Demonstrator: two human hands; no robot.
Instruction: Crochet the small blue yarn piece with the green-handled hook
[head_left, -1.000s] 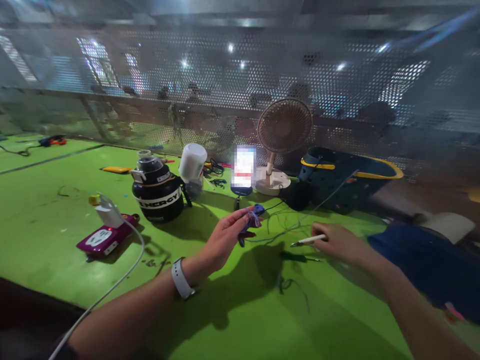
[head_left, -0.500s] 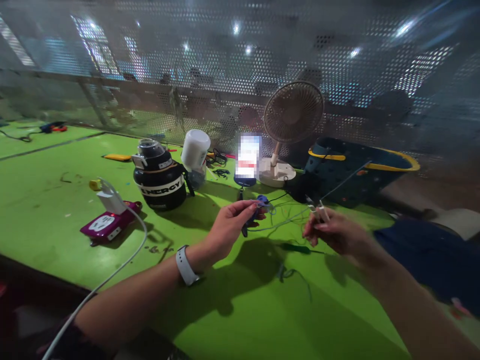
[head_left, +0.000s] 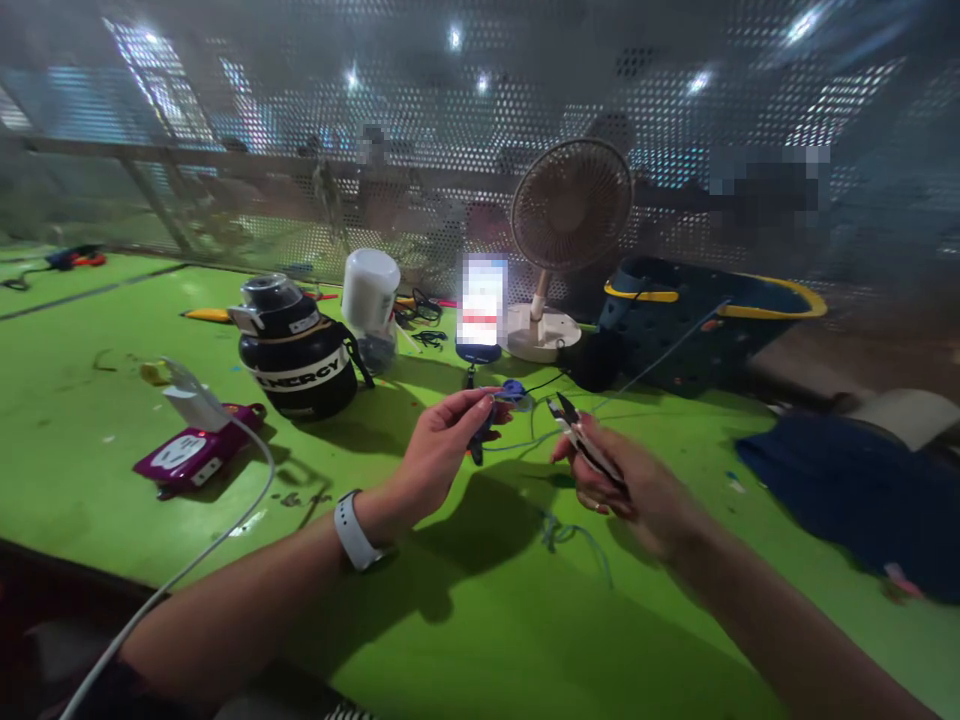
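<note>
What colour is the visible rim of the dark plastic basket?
The visible rim of the dark plastic basket is yellow, best seen in the head view.

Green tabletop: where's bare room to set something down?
Bare: the tabletop between the forearms, nearer than the loose cord; also left of the purple power strip, apart from specks. Crowded: the back row from black jug past white bottle and fan to basket, and where the left hand holds a blue piece and the right hand cutters.

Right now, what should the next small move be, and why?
I'd probably ease the cutters toward the blue piece: the right hand grips them with jaws open, roughly facing it, the left hand pinches the piece, and a gap separates the two.
</note>
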